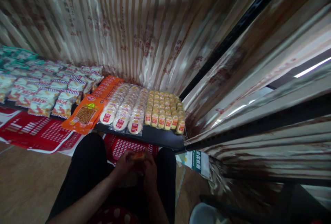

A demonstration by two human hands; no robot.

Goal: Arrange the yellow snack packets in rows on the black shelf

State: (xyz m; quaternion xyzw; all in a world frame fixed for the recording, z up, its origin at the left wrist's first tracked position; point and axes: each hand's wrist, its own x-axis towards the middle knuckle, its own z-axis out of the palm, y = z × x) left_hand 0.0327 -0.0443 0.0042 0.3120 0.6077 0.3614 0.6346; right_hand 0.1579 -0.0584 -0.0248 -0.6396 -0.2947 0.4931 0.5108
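Note:
Between my knees, my left hand (124,163) and my right hand (150,167) are both closed on one small wrapped snack cake (138,156). Its wrapper has an orange-red label, and my fingers cover both ends. Ahead on the black shelf (160,136) stand rows of yellow packaged cakes (161,122) with similar labels. Left of them lie rows of round white cakes (120,123) in clear wrap. Beside those, orange snack packs (85,113) overlap and stick out past the shelf's front edge.
White snack bags (43,101) and green bags (26,55) fill the shelf's left part. Red baskets (38,130) sit under it. A striped plastic sheet (129,27) hangs behind, with a black metal post (219,53) at the right. A printed bag (200,163) lies low on the right.

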